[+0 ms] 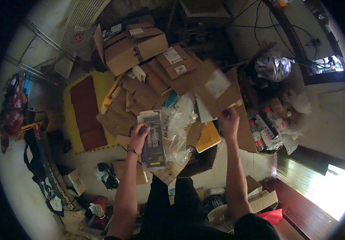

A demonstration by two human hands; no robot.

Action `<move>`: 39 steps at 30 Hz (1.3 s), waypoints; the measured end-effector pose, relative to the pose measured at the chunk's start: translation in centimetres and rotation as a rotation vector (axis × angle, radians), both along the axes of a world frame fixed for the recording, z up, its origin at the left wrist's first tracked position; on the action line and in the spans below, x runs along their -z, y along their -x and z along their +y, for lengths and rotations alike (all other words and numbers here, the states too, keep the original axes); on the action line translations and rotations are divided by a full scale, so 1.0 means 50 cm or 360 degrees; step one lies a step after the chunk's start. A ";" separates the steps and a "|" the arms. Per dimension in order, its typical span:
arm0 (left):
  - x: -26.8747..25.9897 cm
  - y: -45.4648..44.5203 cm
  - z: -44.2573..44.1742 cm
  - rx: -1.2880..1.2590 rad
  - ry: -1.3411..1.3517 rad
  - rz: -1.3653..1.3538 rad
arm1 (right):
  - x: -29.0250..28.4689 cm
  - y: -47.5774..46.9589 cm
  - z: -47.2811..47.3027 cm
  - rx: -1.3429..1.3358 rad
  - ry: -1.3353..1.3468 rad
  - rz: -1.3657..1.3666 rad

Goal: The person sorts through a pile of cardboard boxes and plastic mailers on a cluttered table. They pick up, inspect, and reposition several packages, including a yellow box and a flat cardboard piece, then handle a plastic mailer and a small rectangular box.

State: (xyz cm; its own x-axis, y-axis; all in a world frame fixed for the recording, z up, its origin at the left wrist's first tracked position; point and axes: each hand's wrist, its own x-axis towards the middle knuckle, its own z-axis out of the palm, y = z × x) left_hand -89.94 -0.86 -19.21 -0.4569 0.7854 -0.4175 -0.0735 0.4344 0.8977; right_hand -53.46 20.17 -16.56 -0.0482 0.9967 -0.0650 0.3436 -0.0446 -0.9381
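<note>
My left hand [140,135] grips the left edge of a flat clear-fronted plastic package [154,144] with dark backing. My right hand [229,121] is closed on the lower edge of a brown cardboard piece [213,90] that bears a pale label; it is blurred. Between my hands lies crumpled clear bubble wrap [180,126]. A yellow padded envelope [208,136] rests just left of my right hand. Beyond the package is a heap of flattened brown cardboard [145,93].
An open cardboard box [136,49] stands at the back. Plastic bottles [257,139] and bags fill a container at the right. A red and yellow mat [88,114] lies at the left. More boxes [262,201] stand at lower right.
</note>
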 end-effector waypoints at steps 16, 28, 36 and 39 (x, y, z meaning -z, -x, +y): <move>-0.070 0.051 -0.080 0.0215 -0.0049 -0.0357 | -0.230 0.012 -0.387 -0.0790 -0.0011 -0.0309; -0.066 0.059 -0.224 -0.0049 0.0133 -0.0386 | -0.231 -0.061 -0.480 -0.0680 0.0398 -0.0303; -0.331 -0.012 -0.164 0.0701 0.0270 0.0295 | -0.383 -0.079 -0.481 -0.1117 0.0192 -0.0140; -0.420 -0.088 -0.163 0.0676 0.0145 0.0661 | -0.439 -0.088 -0.467 -0.1202 0.0018 -0.0176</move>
